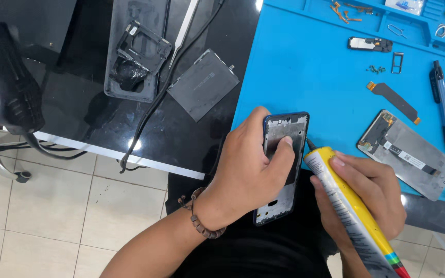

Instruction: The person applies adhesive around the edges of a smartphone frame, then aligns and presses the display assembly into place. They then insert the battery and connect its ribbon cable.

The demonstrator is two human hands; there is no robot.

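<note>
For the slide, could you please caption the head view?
Left hand holds a phone frame while right hand applies a yellow glue tube beside a blue mat.

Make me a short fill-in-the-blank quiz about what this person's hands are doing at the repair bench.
1. The left hand grips a dark phone ____.
2. The right hand holds a ____ tube with its nozzle at the phone frame.
3. The work mat is ____.
4. A beaded ____ sits on the left wrist.

Missing words: frame; yellow; blue; bracelet

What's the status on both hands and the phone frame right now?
Left hand grips phone frame. Right hand holds yellow glue tube, nozzle at frame's edge. Nothing blocking.
</note>
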